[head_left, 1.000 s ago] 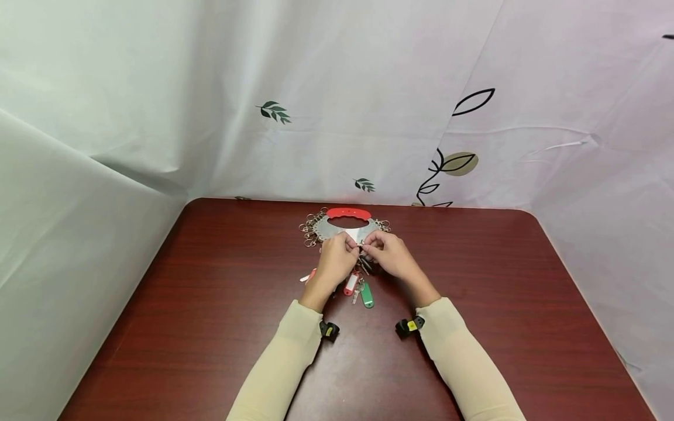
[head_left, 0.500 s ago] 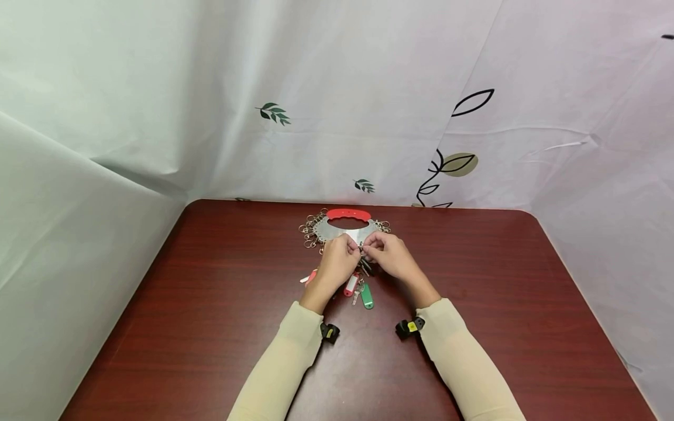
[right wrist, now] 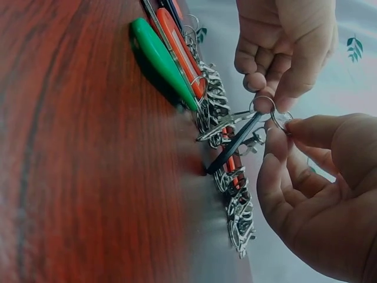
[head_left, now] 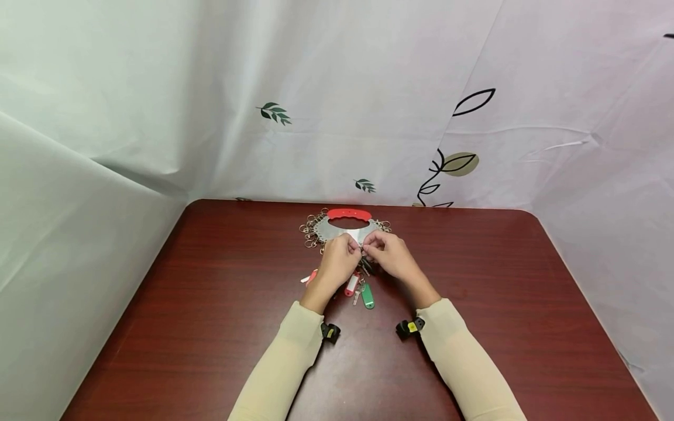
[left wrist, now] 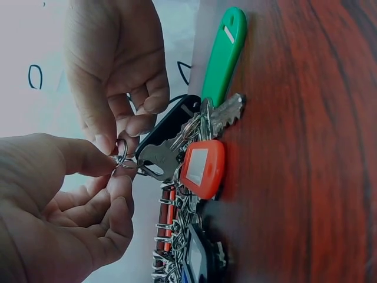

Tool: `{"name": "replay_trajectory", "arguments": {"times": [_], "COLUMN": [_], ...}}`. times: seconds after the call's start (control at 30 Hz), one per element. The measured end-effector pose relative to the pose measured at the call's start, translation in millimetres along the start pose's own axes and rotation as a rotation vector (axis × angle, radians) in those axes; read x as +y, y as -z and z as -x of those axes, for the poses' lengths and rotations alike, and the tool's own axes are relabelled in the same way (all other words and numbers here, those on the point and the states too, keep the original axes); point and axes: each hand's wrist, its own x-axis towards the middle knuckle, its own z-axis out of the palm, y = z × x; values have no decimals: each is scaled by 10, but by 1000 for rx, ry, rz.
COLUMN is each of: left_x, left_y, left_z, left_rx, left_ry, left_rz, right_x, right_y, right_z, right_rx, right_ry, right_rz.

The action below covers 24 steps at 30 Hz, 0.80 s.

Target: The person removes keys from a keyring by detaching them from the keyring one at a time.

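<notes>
Close above the front edge of a silver metal key-holder plate (head_left: 327, 231), my left hand (head_left: 338, 257) and right hand (head_left: 389, 252) meet fingertip to fingertip. Between them is a small metal key ring (right wrist: 273, 107), which both pinch with thumb and finger; the fingertips cover part of it. A silver key (left wrist: 158, 157) and a black tag (left wrist: 168, 124) hang by the ring, partly overlapping. Nearer the table lie a red key tag (left wrist: 204, 170) and a green key tag (left wrist: 225, 56), with a toothed key (left wrist: 228, 113) beside the green one.
A red grip (head_left: 348, 214) tops the plate, whose rim carries several metal clips and rings (head_left: 309, 229). Another red tag (head_left: 313, 276) shows beside the left wrist. The dark red wooden table (head_left: 474, 280) ends at a white printed curtain (head_left: 337, 117).
</notes>
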Motion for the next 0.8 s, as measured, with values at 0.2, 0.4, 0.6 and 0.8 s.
{"name": "replay_trajectory", "arguments": {"times": [0.2, 0.4, 0.6, 0.8], "left_x": [-14, -36, -52, -57], "left_y": [-10, -2, 7, -27], "left_z": [-19, -39, -45, -50], "left_rx": [10, 40, -67, -69], "left_ry": [-9, -80, -181, -184], "left_rz": [6, 6, 8, 26], "right_x": [-3, 3, 4, 13], "right_y": [12, 32, 32, 19], "right_z": [-3, -7, -7, -11], "right_rx": [9, 30, 48, 60], "right_ry": [16, 53, 72, 62], "right_rz": [33, 129, 194, 225]}}
